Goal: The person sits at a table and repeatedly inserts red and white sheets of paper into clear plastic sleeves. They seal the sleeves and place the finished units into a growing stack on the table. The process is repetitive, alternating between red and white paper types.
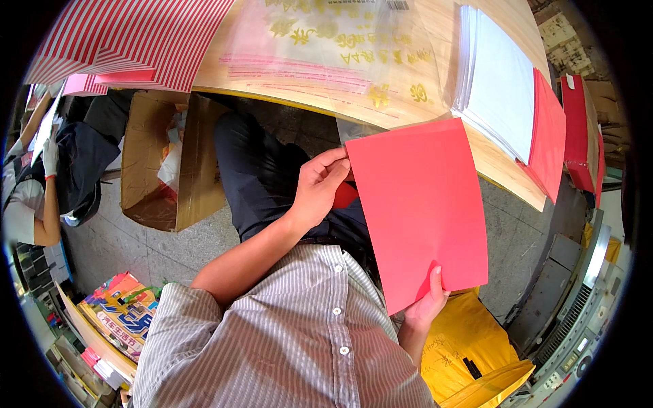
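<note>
A: Layout?
B: Surface ahead of left hand and right hand; red sheet between, left pinching its far-left corner, right gripping its near edge.
A: Step?
B: Probably working that corner; next move calls for steady grips, no creasing.

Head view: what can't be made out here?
Right hand: head view, most fingers hidden behind the red sheet.
Red sheet's far side: head view, turned away from the camera; whether other sheets lie behind it can't be told.
Cardboard box: head view, its own walls hide part of the contents.
Striped paper: head view, cut off by the upper edge.
Co-worker: head view, cut off by the dark left rim.
</note>
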Demonstrator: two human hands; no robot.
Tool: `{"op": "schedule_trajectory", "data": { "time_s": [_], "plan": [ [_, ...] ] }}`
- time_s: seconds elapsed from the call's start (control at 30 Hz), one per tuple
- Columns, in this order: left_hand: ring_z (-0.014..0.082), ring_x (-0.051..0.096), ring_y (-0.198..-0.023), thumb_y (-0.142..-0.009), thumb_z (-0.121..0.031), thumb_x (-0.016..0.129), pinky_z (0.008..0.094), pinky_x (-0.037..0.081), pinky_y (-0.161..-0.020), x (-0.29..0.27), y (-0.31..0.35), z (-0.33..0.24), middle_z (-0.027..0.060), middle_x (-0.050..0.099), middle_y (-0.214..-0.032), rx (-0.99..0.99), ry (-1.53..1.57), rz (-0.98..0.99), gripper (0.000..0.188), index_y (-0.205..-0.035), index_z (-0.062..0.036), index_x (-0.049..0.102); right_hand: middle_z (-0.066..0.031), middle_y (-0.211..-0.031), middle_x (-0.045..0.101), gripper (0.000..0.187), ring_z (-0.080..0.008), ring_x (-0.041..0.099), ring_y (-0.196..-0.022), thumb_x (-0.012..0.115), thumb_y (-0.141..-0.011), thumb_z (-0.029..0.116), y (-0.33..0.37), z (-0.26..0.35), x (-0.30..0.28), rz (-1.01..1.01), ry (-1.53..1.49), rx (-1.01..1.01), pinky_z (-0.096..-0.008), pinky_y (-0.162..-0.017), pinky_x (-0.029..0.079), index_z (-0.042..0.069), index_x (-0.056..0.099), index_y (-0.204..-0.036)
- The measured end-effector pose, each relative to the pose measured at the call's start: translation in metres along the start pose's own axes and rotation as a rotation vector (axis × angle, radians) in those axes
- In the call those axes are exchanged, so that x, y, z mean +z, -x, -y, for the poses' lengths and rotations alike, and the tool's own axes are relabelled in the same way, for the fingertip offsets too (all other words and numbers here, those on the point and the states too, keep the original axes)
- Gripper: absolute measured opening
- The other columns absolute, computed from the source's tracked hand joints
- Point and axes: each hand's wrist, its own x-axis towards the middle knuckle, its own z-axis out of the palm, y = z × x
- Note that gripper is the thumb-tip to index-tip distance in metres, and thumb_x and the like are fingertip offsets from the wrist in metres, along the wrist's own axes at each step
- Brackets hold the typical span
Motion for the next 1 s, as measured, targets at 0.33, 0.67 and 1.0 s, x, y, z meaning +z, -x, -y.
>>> {"op": "schedule_trajectory", "data": {
  "time_s": [0.33, 0.67, 1.0],
  "plan": [
    [0.0079, 0.063, -0.097, -0.102, -0.002, 0.049, 0.0223, 0.048, -0.087, 0.0043, 0.0049, -0.0021, 0.0082, 0.071, -0.108, 0.09, -0.343, -0.028, 0.046, -0.147, 0.0006, 0.041, -0.0126, -0.125, 0.059, 0.038, -0.0255, 0.062, -0.111, 0.06, -0.098, 0.008, -0.0002, 0.0052, -0.0049, -0.04, 0.079, -0.056, -0.0405, -0.094, 0.054, 0.002, 0.05, -0.134],
    [0.0047, 0.06, -0.088, -0.1, 0.001, 0.048, 0.0194, 0.046, -0.077, 0.0015, 0.0057, 0.0029, 0.0069, 0.071, -0.104, 0.207, -0.489, -0.017, 0.048, -0.148, -0.0006, 0.041, -0.013, -0.125, 0.059, 0.038, -0.0255, 0.062, -0.111, 0.06, -0.097, 0.007, -0.0012, 0.0049, -0.0043, -0.044, 0.08, -0.066, -0.0418, -0.094, 0.055, 0.002, 0.051, -0.134],
    [0.0063, 0.062, -0.097, -0.101, 0.0, 0.051, 0.021, 0.049, -0.085, 0.0049, 0.0015, -0.0001, 0.0053, 0.071, -0.108, 0.201, -0.477, -0.092, 0.033, -0.133, 0.002, 0.056, -0.0138, -0.125, 0.06, 0.037, -0.0255, 0.062, -0.112, 0.061, -0.097, 0.007, -0.001, 0.0087, -0.0023, -0.037, 0.062, -0.093, -0.0419, -0.095, 0.054, 0.001, 0.052, -0.132]
  ]
}}
